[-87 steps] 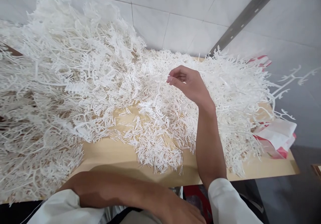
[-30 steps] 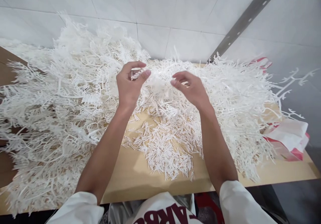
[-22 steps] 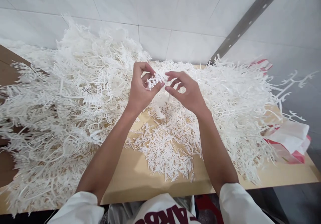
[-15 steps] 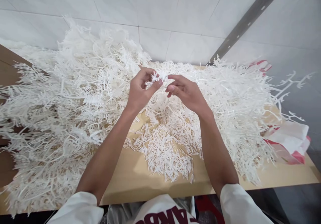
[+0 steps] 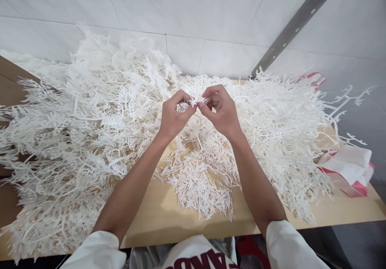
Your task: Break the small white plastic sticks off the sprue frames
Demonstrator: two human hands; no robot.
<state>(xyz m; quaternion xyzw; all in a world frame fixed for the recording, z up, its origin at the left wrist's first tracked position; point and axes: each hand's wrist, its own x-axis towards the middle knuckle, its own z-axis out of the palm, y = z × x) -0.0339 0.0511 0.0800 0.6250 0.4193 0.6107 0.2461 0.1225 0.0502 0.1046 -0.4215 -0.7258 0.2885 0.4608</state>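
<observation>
My left hand (image 5: pixel 173 116) and my right hand (image 5: pixel 219 110) meet above the middle of a wooden table (image 5: pixel 157 212). Both pinch one small white plastic sprig (image 5: pixel 191 101) between thumb and fingertips. Under the hands lies a pile of short loose white plastic pieces (image 5: pixel 196 180). A tall heap of white branched plastic frames (image 5: pixel 75 116) fills the table's left side. Another heap of frames (image 5: pixel 280 120) spreads to the right.
A white tiled wall (image 5: pixel 187 11) stands behind the table, with a grey metal bar (image 5: pixel 289 29) leaning on it. A white and red plastic bag (image 5: pixel 346 166) lies at the table's right end. Bare wood shows along the front edge.
My left hand rose from my lap to the pile and took a sprig. My right hand closed in from the right and now pinches the same sprig.
</observation>
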